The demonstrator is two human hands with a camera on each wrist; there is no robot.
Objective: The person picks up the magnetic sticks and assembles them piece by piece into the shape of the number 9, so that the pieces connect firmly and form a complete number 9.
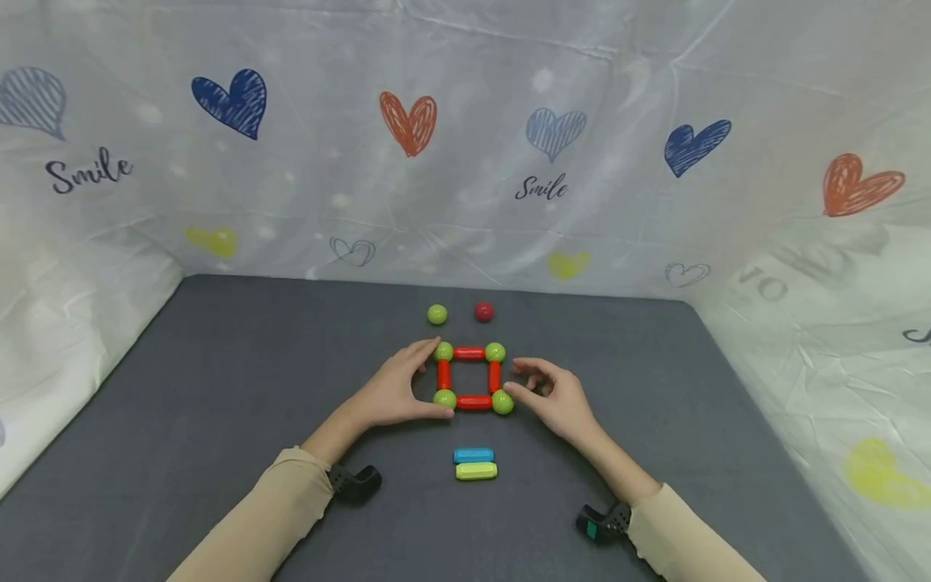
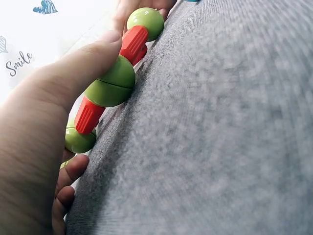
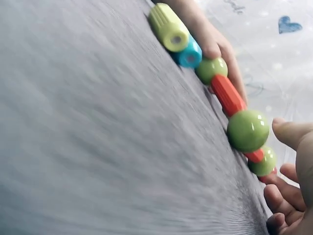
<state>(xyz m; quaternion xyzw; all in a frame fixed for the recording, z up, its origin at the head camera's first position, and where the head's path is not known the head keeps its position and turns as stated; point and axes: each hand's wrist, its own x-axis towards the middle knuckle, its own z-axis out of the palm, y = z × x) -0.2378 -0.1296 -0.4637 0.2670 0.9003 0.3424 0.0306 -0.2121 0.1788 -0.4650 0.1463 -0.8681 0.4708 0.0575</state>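
Observation:
A square of red magnetic rods [image 1: 474, 402] joined by green balls [image 1: 503, 402] at its corners lies flat on the dark table. My left hand [image 1: 396, 388] spans its left side, the thumb on the near left ball [image 2: 112, 83] and the index fingertip at the far left ball [image 1: 444, 351]. Just off the right side is my right hand [image 1: 556, 400], fingers loosely bent and holding nothing. In the right wrist view, a gap shows between its thumb [image 3: 288, 132] and the near right ball [image 3: 248, 130].
Beyond the square sit a loose green ball [image 1: 437, 314] and a red ball [image 1: 483, 311]. On the near side, a blue rod [image 1: 473, 455] and a yellow-green rod [image 1: 476, 471] lie side by side. A white curtain with printed hearts [image 1: 409, 123] borders the table [image 1: 254, 339] behind and at both sides.

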